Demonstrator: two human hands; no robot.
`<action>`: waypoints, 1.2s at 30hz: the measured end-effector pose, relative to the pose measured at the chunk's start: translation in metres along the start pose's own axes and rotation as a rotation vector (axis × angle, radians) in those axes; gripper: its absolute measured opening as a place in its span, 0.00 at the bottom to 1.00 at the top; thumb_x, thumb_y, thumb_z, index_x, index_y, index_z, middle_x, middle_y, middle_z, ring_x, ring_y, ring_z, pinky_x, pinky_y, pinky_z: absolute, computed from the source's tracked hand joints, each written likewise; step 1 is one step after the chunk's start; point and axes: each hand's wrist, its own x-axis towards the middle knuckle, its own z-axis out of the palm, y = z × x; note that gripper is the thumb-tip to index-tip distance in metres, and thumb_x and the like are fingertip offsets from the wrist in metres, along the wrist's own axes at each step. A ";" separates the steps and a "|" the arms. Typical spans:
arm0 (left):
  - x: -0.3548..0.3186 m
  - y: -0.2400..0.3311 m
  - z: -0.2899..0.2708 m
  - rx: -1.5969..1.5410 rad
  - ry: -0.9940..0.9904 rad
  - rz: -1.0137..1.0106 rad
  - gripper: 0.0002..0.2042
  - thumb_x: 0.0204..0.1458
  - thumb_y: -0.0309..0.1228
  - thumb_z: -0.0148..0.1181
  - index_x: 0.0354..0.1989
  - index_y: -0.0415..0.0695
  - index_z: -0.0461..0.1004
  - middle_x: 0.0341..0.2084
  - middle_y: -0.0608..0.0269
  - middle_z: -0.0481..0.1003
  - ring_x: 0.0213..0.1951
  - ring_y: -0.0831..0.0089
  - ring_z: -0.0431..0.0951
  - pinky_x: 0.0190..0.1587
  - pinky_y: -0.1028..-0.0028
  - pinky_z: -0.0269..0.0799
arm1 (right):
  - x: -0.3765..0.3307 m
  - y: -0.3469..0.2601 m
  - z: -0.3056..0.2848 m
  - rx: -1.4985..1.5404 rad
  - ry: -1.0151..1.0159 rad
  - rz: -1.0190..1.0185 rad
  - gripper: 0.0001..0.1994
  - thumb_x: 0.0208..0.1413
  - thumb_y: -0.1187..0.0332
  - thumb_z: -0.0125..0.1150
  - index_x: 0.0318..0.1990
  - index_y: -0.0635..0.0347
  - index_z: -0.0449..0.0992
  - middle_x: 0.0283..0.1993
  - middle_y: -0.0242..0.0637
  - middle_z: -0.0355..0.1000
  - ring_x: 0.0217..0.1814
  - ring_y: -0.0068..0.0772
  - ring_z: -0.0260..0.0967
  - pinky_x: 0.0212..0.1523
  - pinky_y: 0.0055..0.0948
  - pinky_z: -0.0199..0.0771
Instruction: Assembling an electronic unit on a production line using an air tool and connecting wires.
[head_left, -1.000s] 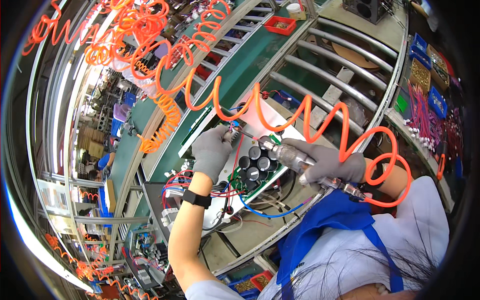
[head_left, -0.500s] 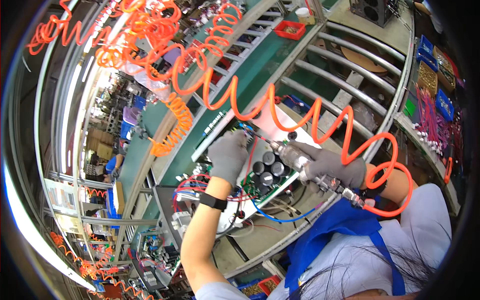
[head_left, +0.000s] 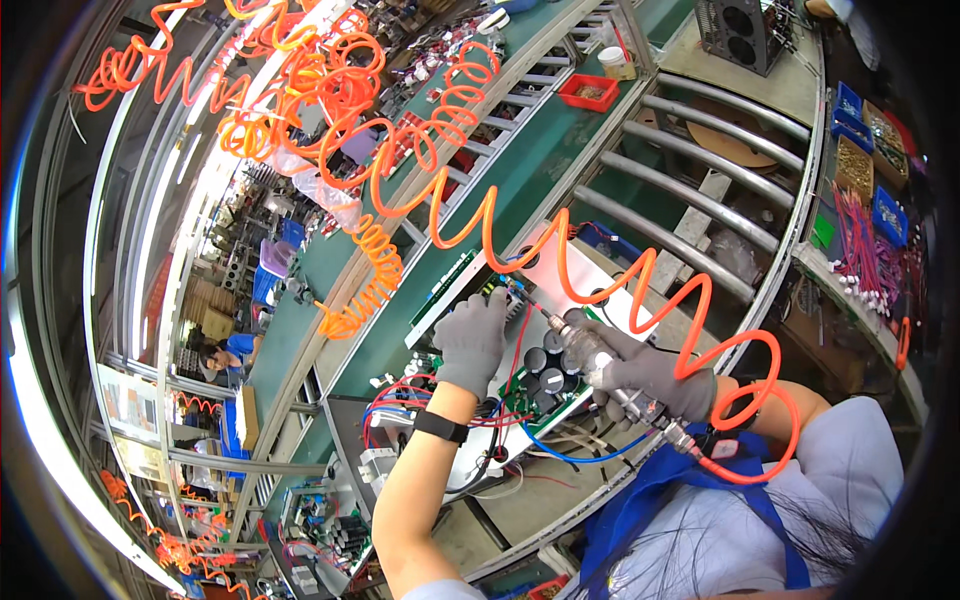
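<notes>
My right hand (head_left: 650, 378), in a grey glove, is wrapped round a pneumatic screwdriver (head_left: 590, 352). The driver lies slanted, its thin bit pointing up and left toward the fingertips of my left hand (head_left: 472, 345). That hand, gloved too, has its fingers curled down at the inner parts of an open metal unit (head_left: 590, 268); whatever they pinch is hidden. Inside the unit, black round capacitors (head_left: 551, 380) stand on a green circuit board below the driver. Red and blue wires (head_left: 400, 398) run out beside my left wrist. An orange coiled air hose (head_left: 745, 345) leads from the driver's rear end.
The hose's coils stretch across the view to a tangle (head_left: 330, 90) overhead. Metal rollers (head_left: 700, 200) lie beyond the unit. A red tray (head_left: 589, 93) sits on the green belt. Blue bins (head_left: 888, 212) and bundled wires (head_left: 860, 240) are at right. Another person (head_left: 232, 352) is at far left.
The whole view has shifted, so the unit and my left hand appear lower and slightly further right. My right hand still grips the screwdriver, with its bit beside my left fingers.
</notes>
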 end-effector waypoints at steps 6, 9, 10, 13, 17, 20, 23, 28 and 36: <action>0.004 -0.009 0.023 0.112 0.263 0.105 0.14 0.50 0.32 0.54 0.46 0.51 0.72 0.25 0.66 0.70 0.28 0.69 0.75 0.22 0.65 0.72 | 0.015 0.017 0.009 -0.074 0.085 0.011 0.39 0.54 0.67 0.52 0.71 0.41 0.38 0.29 0.40 0.69 0.21 0.30 0.73 0.20 0.26 0.74; 0.005 -0.009 0.023 0.094 0.304 0.133 0.14 0.47 0.32 0.55 0.44 0.52 0.74 0.23 0.66 0.70 0.27 0.68 0.75 0.22 0.66 0.70 | 0.017 0.019 0.009 -0.057 0.098 -0.002 0.39 0.54 0.66 0.52 0.71 0.43 0.39 0.28 0.40 0.69 0.20 0.30 0.72 0.19 0.26 0.74; 0.006 -0.007 0.023 0.088 0.301 0.127 0.14 0.47 0.32 0.55 0.44 0.52 0.74 0.23 0.66 0.70 0.27 0.68 0.75 0.22 0.66 0.70 | 0.017 0.019 0.010 -0.062 0.098 0.006 0.39 0.54 0.66 0.52 0.71 0.43 0.39 0.28 0.40 0.69 0.20 0.30 0.72 0.19 0.26 0.74; 0.005 -0.006 0.022 0.106 0.299 0.142 0.13 0.48 0.30 0.54 0.44 0.48 0.74 0.23 0.66 0.70 0.26 0.68 0.76 0.22 0.66 0.72 | 0.018 0.019 0.011 -0.061 0.118 -0.010 0.37 0.55 0.63 0.51 0.70 0.48 0.40 0.28 0.40 0.68 0.19 0.30 0.71 0.18 0.27 0.73; 0.005 -0.001 0.025 0.133 0.309 0.123 0.11 0.49 0.31 0.54 0.42 0.47 0.74 0.24 0.66 0.70 0.26 0.68 0.76 0.21 0.67 0.72 | 0.013 0.015 0.016 -0.085 0.131 0.007 0.37 0.56 0.60 0.50 0.71 0.48 0.39 0.28 0.39 0.68 0.19 0.28 0.70 0.18 0.27 0.73; 0.008 0.005 0.025 0.147 0.252 0.119 0.09 0.52 0.31 0.53 0.40 0.46 0.73 0.24 0.65 0.71 0.27 0.68 0.77 0.21 0.68 0.72 | 0.009 0.012 0.019 -0.106 0.145 -0.002 0.39 0.57 0.58 0.52 0.70 0.54 0.37 0.29 0.38 0.66 0.22 0.27 0.69 0.19 0.26 0.72; 0.008 0.007 0.023 0.138 0.204 0.096 0.09 0.53 0.31 0.52 0.41 0.45 0.73 0.26 0.64 0.73 0.28 0.68 0.77 0.24 0.68 0.73 | 0.012 0.014 0.018 -0.197 0.132 -0.014 0.38 0.56 0.57 0.48 0.71 0.48 0.37 0.31 0.38 0.68 0.22 0.25 0.69 0.19 0.23 0.72; -0.011 0.001 0.002 0.012 0.053 -0.018 0.12 0.51 0.30 0.52 0.45 0.49 0.69 0.35 0.59 0.73 0.34 0.62 0.79 0.30 0.62 0.76 | -0.005 0.011 0.022 -0.147 0.000 0.002 0.39 0.55 0.58 0.51 0.71 0.48 0.39 0.33 0.39 0.69 0.19 0.25 0.68 0.16 0.24 0.71; -0.245 0.038 0.032 -1.161 1.126 -1.037 0.19 0.59 0.39 0.51 0.55 0.43 0.67 0.42 0.63 0.70 0.38 0.75 0.74 0.39 0.74 0.72 | -0.088 -0.003 -0.050 0.059 -0.155 -0.010 0.46 0.46 0.60 0.62 0.70 0.51 0.41 0.31 0.45 0.70 0.12 0.27 0.63 0.09 0.26 0.65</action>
